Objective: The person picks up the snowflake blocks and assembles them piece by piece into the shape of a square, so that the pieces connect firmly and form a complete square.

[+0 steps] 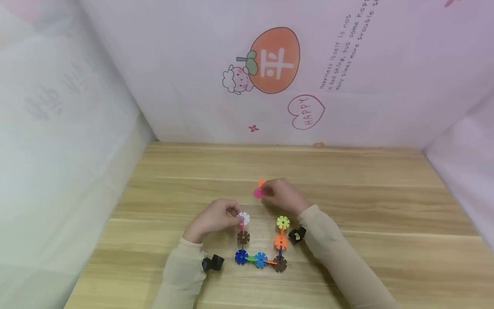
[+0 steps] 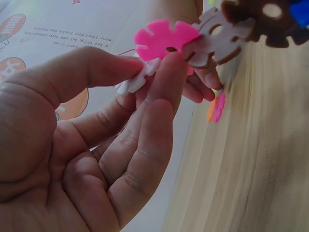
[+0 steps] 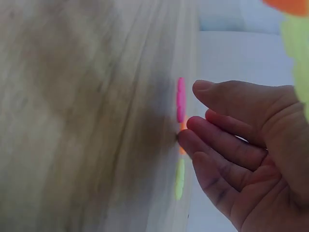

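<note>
My left hand (image 1: 216, 216) pinches a white notched disc (image 1: 245, 218) between thumb and fingers. That disc ends a U-shaped chain of interlocking discs; in the left wrist view a pink disc (image 2: 166, 38) slots in beside it. Down the chain come a brown disc (image 1: 243, 237), a dark blue disc (image 1: 241, 256) and a light blue disc (image 1: 260, 259). A yellow-green disc (image 1: 283, 222) tips the other arm. Beyond the chain, my right hand (image 1: 285, 195) reaches with fingers loosely bent and thumb apart, close by a loose pink disc (image 1: 258, 193) and an orange disc (image 1: 262, 183).
Near those loose discs, the right wrist view shows a yellow-green disc (image 3: 180, 179) lying flat. Printed cloth (image 1: 200, 98) rises behind the wooden table (image 1: 386, 206), with white cloth (image 1: 77, 163) at the left. Each wrist wears a black camera.
</note>
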`<state>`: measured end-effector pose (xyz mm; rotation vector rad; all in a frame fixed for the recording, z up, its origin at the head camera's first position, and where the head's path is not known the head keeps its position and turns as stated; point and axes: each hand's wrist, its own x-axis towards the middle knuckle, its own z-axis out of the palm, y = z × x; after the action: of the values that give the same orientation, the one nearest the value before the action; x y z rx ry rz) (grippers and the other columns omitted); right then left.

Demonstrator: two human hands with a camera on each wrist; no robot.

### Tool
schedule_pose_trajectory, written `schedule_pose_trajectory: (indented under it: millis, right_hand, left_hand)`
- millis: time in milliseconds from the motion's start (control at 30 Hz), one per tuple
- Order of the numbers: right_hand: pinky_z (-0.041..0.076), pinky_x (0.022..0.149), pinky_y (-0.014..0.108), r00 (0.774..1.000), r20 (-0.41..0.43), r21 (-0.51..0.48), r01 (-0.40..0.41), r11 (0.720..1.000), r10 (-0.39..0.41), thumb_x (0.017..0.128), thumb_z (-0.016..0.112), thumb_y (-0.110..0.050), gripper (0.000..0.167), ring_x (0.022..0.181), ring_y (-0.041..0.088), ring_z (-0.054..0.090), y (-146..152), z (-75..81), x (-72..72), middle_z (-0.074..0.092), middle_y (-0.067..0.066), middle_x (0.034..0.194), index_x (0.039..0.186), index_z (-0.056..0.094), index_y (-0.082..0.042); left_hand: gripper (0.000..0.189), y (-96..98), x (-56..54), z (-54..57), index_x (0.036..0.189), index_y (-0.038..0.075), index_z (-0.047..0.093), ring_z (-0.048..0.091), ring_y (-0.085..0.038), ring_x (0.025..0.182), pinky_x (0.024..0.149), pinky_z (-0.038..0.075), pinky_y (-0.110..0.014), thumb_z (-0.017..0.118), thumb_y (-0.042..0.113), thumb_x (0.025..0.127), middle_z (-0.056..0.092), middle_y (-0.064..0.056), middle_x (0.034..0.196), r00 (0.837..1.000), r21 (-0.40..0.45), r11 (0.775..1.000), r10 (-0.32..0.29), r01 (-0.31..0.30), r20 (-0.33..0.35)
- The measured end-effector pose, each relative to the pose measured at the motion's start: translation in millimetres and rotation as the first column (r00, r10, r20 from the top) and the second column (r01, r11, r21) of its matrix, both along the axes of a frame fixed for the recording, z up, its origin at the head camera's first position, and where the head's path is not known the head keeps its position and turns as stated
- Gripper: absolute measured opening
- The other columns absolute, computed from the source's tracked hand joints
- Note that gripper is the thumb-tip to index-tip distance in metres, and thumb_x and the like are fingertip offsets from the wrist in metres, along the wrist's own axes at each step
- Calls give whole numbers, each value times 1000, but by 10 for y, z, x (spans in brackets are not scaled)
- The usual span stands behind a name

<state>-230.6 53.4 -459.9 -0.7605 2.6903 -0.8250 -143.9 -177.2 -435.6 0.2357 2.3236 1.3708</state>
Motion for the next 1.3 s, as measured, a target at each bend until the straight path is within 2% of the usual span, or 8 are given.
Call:
schedule_pose_trajectory:
  millis: [133,300,533,767,967,1300]
  right_hand:
    - [55,92,37,1000,-18,24,-18,1000,18,84,78,-16,33,96,17,67,-69,-26,-40,73,4,105,114,70,-8]
    - [56,92,37,997,-58,57,-55,997,58,85,77,-16,30,96,18,68,-140,-36,-80,74,5,105,113,71,-9]
    - [55,93,37,996,-64,82,-51,995,56,86,76,-13,22,98,20,68,-168,-59,-86,74,3,102,108,72,-11]
    - [56,90,35,997,-55,76,-52,996,56,84,77,-12,24,93,17,67,-140,-71,-90,73,2,99,107,72,-10]
    - [56,82,31,999,3,28,-45,999,45,82,79,-11,23,84,12,63,-14,-47,-39,70,-1,91,104,72,-7]
    - [55,78,28,997,82,-16,-10,1000,11,88,74,-15,7,82,8,63,234,-8,142,70,-8,88,95,75,-18]
  left_hand:
    - [6,-28,3,3,90,6,67,61,-16,76,68,52,-28,71,10,88,67,-4,86,1000,-6,1000,-4,4,14]
    - [8,-53,-1,5,90,6,66,61,-17,75,67,52,-29,72,11,87,66,-4,86,1000,-9,1000,-15,15,-1]
    - [8,-34,-5,20,91,7,67,61,-17,75,68,53,-29,72,11,87,66,-5,86,1000,-15,1000,-27,27,-10]
    - [8,-27,-7,17,91,7,67,61,-17,77,68,53,-29,72,11,87,66,-5,87,1000,-11,1000,-21,21,-2]
    - [10,-2,-12,2,93,4,67,61,-17,78,68,53,-27,72,11,87,66,-7,89,1000,1,1000,-27,27,1]
    - [11,36,-22,-40,95,5,68,62,-16,79,70,54,-28,71,13,89,67,-6,90,999,17,999,-35,35,4]
